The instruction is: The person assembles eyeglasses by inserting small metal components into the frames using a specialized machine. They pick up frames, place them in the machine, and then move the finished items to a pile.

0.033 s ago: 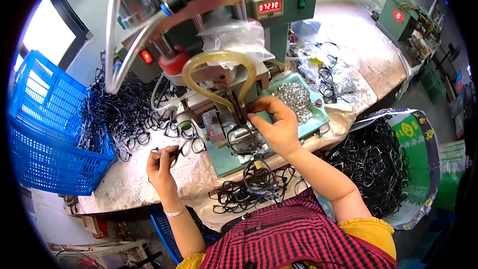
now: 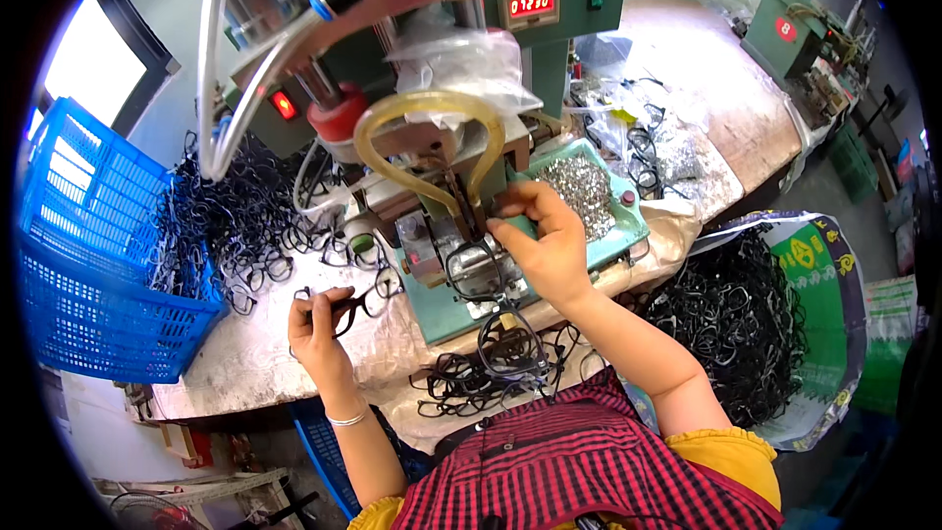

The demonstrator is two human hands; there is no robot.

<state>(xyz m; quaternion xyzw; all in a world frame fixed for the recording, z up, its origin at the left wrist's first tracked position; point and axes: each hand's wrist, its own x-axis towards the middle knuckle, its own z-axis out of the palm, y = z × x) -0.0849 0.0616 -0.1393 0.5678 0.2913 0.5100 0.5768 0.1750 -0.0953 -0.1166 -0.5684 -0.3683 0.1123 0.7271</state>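
While one dark eyeglass frame [image 2: 498,302] is sitting at the tooling of the green press [image 2: 579,0], mid-view, I'm reading this piece as partway through: it isn't lying free of the machine yet. A second eyeglass frame [image 2: 360,303] is waiting left of centre, out in my left hand [image 2: 319,332]. Plenty is remaining in sight: a dark heap [image 2: 235,201] is spilling by the blue basket [image 2: 108,334] at the left, a tangle [image 2: 456,383] is lying at lower centre, and a sack [image 2: 829,285] at the right is holding another pile [image 2: 731,334]. Which of those are finished, I'm not able to tell.

Now the pose! My left forearm is rising from the lower edge, wrist nearly straight, fingers closing round that second piece above the table [image 2: 260,363]. My right forearm is slanting up and leftward from the lower right, and the right hand [image 2: 549,245] is bending inward beside the tooling, thumb and forefinger curling close together. Whether they're actually gripping, I'm not managing to see. Just beyond those knuckles, a teal tray [image 2: 628,223] is carrying small shiny bits [image 2: 577,191].
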